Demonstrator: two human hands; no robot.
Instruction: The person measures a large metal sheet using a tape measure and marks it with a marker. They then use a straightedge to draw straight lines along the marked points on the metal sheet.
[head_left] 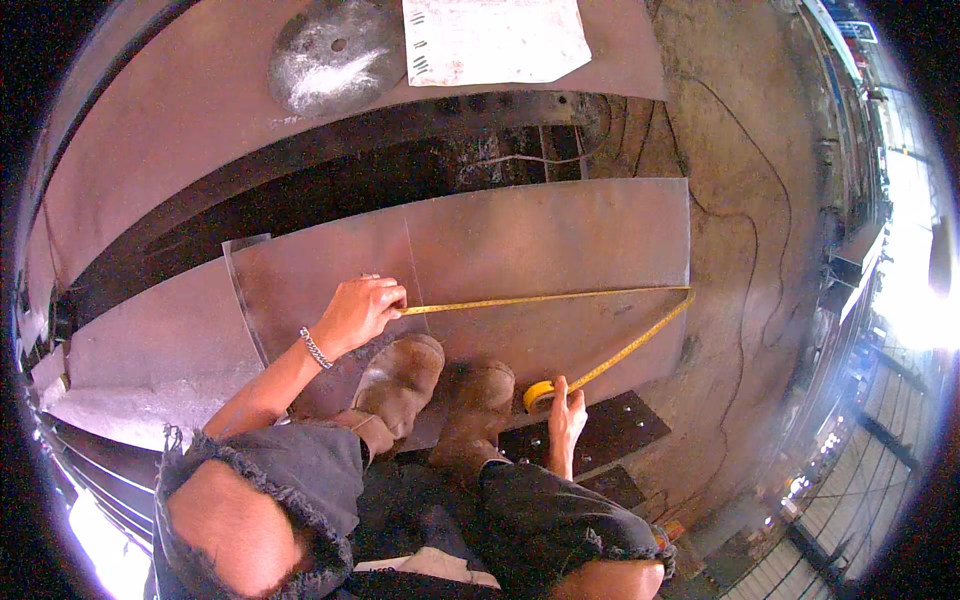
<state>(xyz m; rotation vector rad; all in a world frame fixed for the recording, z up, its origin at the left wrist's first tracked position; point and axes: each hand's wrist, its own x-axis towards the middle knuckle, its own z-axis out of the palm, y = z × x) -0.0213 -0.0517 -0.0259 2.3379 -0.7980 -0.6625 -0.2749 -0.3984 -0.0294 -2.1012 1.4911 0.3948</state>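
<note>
I squat on a brown steel plate (550, 240) with both boots on it. My left hand (360, 312), with a chain bracelet at the wrist, presses one end of a yellow measuring tape (540, 299) against the plate near a scribed line. The tape runs right to the plate's far edge, bends there, and comes back to its yellow case (540, 396). My right hand (566, 415) holds that case just beside my right boot (480, 400).
A larger steel sheet (180, 110) lies beyond a dark gap, carrying a round grey disc (335, 52) and a white paper sheet (495, 40). A dark perforated plate (610, 430) lies by my right hand. Cables trail across the concrete floor (730, 250) on the right.
</note>
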